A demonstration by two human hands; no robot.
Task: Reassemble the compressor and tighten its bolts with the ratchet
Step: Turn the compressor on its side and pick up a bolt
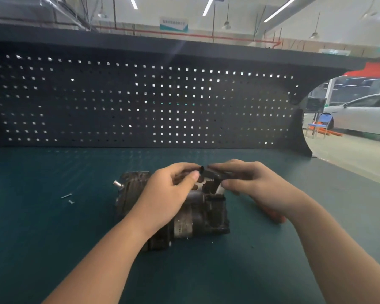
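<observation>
A dark, greasy compressor (198,213) lies on its side in the middle of the green bench mat (53,238). Both hands hover over its top. My left hand (169,194) curls over the body, its thumb and fingers pinching a small dark part (201,171). My right hand (250,183) meets it from the right, with its fingers curled round a dark piece (217,175) at the compressor's top. A silver stub (117,183) sticks out of the compressor's left end. An orange handle (276,217) shows under my right wrist.
Two loose silver bolts (66,196) lie on the mat left of the compressor. A dark pegboard (140,102) closes the back of the bench under a shelf. To the right the bench ends at an open workshop floor with a white car (364,115).
</observation>
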